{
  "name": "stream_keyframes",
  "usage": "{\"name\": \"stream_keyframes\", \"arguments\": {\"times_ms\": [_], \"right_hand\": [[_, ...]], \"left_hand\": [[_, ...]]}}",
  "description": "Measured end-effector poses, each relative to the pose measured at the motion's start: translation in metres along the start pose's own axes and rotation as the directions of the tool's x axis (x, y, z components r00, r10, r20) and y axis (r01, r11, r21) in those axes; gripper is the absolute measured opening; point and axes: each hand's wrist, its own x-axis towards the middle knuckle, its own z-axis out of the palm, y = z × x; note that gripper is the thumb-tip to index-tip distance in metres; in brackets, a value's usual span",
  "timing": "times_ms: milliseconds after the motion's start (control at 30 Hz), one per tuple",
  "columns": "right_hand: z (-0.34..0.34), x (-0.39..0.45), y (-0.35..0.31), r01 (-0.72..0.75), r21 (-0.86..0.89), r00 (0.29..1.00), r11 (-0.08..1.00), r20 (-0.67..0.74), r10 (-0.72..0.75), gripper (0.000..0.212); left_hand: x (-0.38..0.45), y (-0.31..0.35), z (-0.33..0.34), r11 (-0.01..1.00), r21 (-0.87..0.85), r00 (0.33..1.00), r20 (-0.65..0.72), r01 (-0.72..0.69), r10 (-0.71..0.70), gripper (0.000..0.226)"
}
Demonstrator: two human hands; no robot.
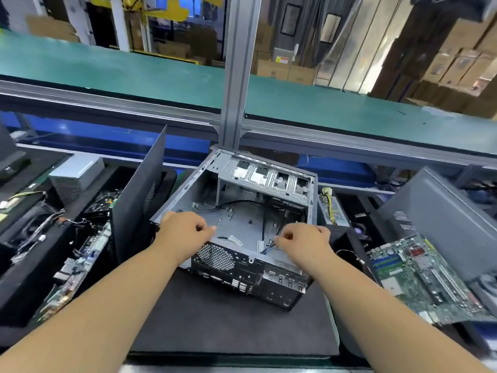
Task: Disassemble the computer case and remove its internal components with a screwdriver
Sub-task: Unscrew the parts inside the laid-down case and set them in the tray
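Both forearms reach in over the near rim of the computer case (pixel 250 219). The left hand (pixel 185 228) has its fingers curled at the case's near-left edge; whether it pinches anything I cannot tell. The right hand (pixel 302 242) pinches a bundle of thin wires (pixel 269 248) inside the case. The case lies open on a dark mat (pixel 228 324), nearly gutted, with only loose cables left inside. Right of the case lies a green motherboard (pixel 419 275); left of it a black side panel (pixel 137 195) stands upright.
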Motion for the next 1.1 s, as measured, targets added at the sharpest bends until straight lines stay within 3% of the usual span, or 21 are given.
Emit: {"name": "stream_keyframes", "arguments": {"times_ms": [100,167,267,333,400,467,500,633,1100], "right_hand": [[-0.008,0.023,0.019,0.115,0.052,0.992,0.992,-0.057,-0.112,0.016],[-0.012,0.042,0.033,0.179,0.087,0.982,0.980,-0.079,-0.173,0.015],[-0.017,0.072,0.054,0.233,0.089,0.970,0.968,-0.087,-0.226,0.033],[-0.022,0.092,0.067,0.234,0.071,0.972,0.970,-0.054,-0.230,0.038],[-0.026,0.108,0.079,0.251,0.032,0.968,0.968,-0.001,-0.251,0.040],[-0.028,0.115,0.089,0.297,-0.007,0.954,0.955,0.033,-0.297,0.042],[-0.028,0.116,0.093,0.333,-0.024,0.943,0.943,0.036,-0.332,0.043],[-0.018,0.113,0.107,0.440,-0.064,0.897,0.896,-0.018,-0.442,0.040],[-0.005,0.083,0.112,0.422,-0.095,0.899,0.902,-0.084,-0.429,0.043]], "left_hand": [[-0.008,0.022,0.007,0.999,-0.011,0.993,-0.104,0.050,-0.051,0.015],[-0.013,0.041,0.017,0.997,0.003,0.990,-0.121,0.074,-0.073,0.026],[-0.020,0.075,0.033,0.980,-0.028,0.968,-0.150,0.199,-0.201,0.041],[-0.026,0.097,0.043,0.923,-0.072,0.908,-0.167,0.378,-0.385,0.057],[-0.030,0.116,0.047,0.798,-0.207,0.786,-0.158,0.566,-0.598,0.078],[-0.033,0.124,0.049,0.677,-0.342,0.695,-0.089,0.651,-0.713,0.094],[-0.033,0.125,0.049,0.651,-0.371,0.689,-0.041,0.662,-0.724,0.098],[-0.034,0.124,0.048,0.702,-0.339,0.750,0.016,0.626,-0.661,0.095],[-0.027,0.080,0.037,0.826,-0.174,0.842,0.037,0.536,-0.538,0.066]]}}
